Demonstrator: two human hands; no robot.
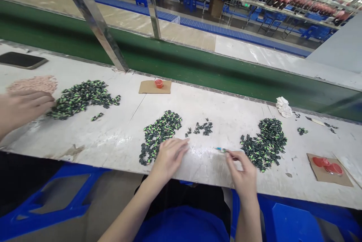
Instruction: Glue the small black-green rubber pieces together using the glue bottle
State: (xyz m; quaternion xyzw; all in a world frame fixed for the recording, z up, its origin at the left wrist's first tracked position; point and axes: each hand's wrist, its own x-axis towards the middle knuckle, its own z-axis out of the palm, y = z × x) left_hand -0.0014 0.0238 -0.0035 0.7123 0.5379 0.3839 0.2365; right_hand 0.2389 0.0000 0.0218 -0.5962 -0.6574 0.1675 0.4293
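Observation:
My left hand (169,156) lies on the white table (118,136), fingers stretched flat beside a pile of small black-and-green parts (158,133). My right hand (242,171) is pinched on a thin blue-tipped tool (221,150) that points left. A second pile of black-and-green parts (265,142) sits just right of that hand. A few dark small parts (202,128) lie between the two piles.
Another person's hand (24,107) rests at the far left by a third pile (80,98) and a pinkish heap (35,83). Also here: a phone (22,60), a red cup on cardboard (158,83), red lids on cardboard (328,166), a crumpled white cloth (283,106), a green conveyor (198,65).

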